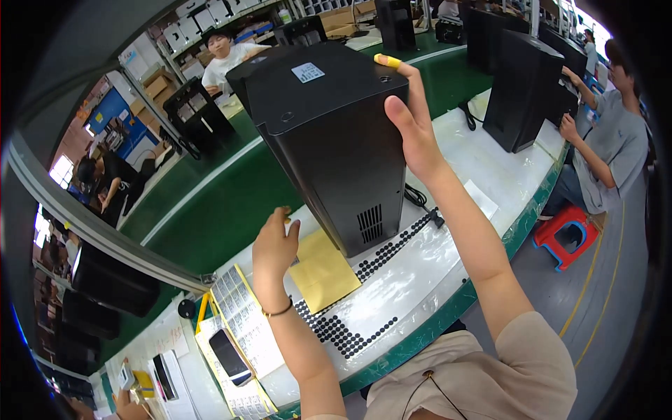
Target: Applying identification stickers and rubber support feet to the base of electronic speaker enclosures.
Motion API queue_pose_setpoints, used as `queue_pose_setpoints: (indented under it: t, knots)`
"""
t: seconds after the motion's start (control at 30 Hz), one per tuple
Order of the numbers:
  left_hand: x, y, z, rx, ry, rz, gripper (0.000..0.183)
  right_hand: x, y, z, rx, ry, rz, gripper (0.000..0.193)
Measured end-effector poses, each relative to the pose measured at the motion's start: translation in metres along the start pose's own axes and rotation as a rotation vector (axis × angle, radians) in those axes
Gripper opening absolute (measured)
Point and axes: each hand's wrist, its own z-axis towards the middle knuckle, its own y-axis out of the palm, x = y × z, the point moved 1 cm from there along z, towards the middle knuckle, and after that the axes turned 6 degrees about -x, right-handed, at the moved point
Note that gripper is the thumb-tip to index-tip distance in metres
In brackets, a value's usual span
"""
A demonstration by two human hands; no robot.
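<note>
A tall black machine case (343, 161) stands on the bench in front of me, vent slots low on its near side. Its top face carries a pale label and small round spots at the corners. My right hand (418, 133) grips the case at its upper right edge, with the thumb on the near side and yellow tape round one fingertip; its other fingers are hidden behind the case. My left hand (273, 248) hovers left of the case, thumb and fingers apart, holding nothing. Below it lies a yellow paper sheet (325, 280), over a clear sheet of black round pads (339, 334).
Label sheets (238, 297) and a smartphone (229, 355) lie at left. A black cable (415, 197) sits behind the case. A green conveyor belt (210, 217) runs beyond. Another black case (521, 94) stands at right, near a seated co-worker (609, 140) and a red stool (565, 238).
</note>
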Motion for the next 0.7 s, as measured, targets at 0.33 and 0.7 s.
queue_pose_setpoints:
  t: [0.33,0.7]
  knots:
    - [-0.078,0.062,0.036,-0.198,0.143,0.093,0.038,-0.003,0.015,-0.052,0.264,-0.162,-0.298,0.063]
    - [-0.058,0.063,0.038,-0.208,-0.030,0.075,0.036,-0.012,0.031,-0.245,-0.787,0.208,-0.716,0.020]
